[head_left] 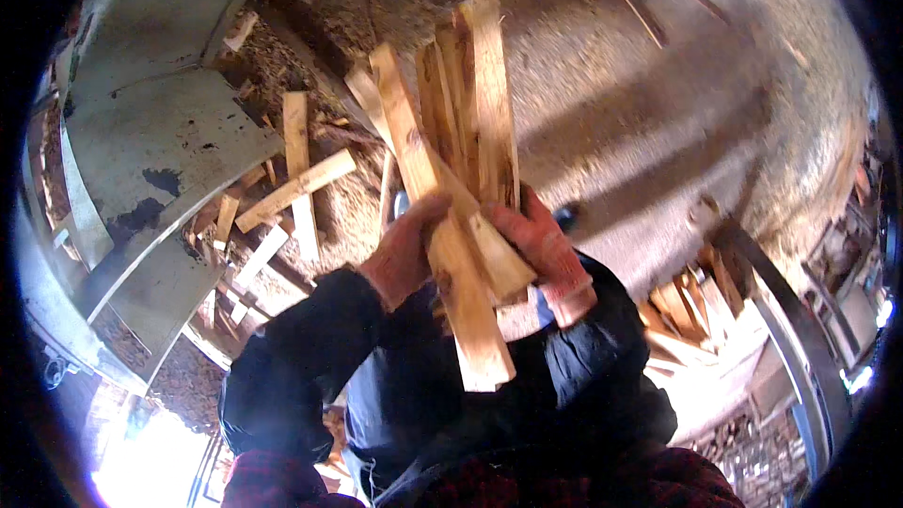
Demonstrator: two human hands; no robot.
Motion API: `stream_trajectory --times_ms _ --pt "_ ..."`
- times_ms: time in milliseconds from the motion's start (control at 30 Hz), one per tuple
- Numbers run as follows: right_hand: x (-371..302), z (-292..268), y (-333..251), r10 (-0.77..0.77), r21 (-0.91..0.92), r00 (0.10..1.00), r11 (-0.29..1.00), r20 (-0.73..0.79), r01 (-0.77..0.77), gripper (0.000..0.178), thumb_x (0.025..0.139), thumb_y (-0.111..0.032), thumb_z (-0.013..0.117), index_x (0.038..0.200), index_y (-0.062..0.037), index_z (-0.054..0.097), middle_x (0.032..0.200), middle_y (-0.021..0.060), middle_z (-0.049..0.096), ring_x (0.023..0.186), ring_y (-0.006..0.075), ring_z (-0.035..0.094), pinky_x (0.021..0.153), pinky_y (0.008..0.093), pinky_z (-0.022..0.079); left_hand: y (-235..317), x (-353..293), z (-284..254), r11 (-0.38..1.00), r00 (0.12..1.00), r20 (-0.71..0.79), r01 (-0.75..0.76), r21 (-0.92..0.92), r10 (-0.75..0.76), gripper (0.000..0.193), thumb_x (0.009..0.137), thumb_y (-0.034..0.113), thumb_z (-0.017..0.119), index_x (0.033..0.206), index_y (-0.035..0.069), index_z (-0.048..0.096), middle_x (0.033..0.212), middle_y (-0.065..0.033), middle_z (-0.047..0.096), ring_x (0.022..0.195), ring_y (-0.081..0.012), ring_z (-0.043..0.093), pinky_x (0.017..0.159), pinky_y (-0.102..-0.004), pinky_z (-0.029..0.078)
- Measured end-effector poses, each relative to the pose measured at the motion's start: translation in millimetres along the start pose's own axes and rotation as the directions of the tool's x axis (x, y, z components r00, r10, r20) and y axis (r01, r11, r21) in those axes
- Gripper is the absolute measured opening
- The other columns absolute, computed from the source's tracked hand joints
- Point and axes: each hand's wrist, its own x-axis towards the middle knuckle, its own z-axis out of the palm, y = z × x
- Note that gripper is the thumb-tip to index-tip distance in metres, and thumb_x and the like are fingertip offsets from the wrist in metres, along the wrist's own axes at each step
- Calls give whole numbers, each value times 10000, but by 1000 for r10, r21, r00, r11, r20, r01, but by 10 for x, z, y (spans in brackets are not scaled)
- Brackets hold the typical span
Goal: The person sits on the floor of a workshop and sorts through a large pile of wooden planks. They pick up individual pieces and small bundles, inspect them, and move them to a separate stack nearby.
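Before my body I hold a bundle of rough wooden slats [491,85], tilted and pointing away from me. My left hand [406,249], in a pinkish work glove, is closed round the left side of the bundle. One long slat [467,310] lies slantwise on top, its near end over my lap. A shorter slat [494,259] crosses under it. My right hand [546,249], gloved alike, grips the bundle's right side, fingers against the wood. The undersides of the slats and some fingertips are hidden.
Loose wood offcuts [296,190] lie on the sawdust-strewn floor to the left, beside a worn pale-green metal machine housing [150,132]. At the right, more wood pieces [691,310] are piled next to a curved metal rim [785,320]. Thin sticks [625,0] lie on the far floor.
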Motion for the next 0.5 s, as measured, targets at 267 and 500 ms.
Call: stream_trajectory --times_ms 267,500 --pt "-376 -618 385 -27 180 976 984 215 -13 632 882 -288 682 1380 -2 418 1237 173 594 1083 241 606 900 358 507 -557 56 235 972 966 133 229 -53 -221 673 870 571 585 1312 76 475 1201 -137 593 1100 -278 577 970 -433 461" --pt "-1340 -567 356 -142 79 961 983 -239 165 1160 709 -522 785 1478 58 138 1328 298 489 1260 325 475 1076 338 344 -1040 -318 846 929 919 195 301 216 -343 762 890 569 543 1419 50 366 1288 -173 532 1144 -324 558 1011 -423 446"
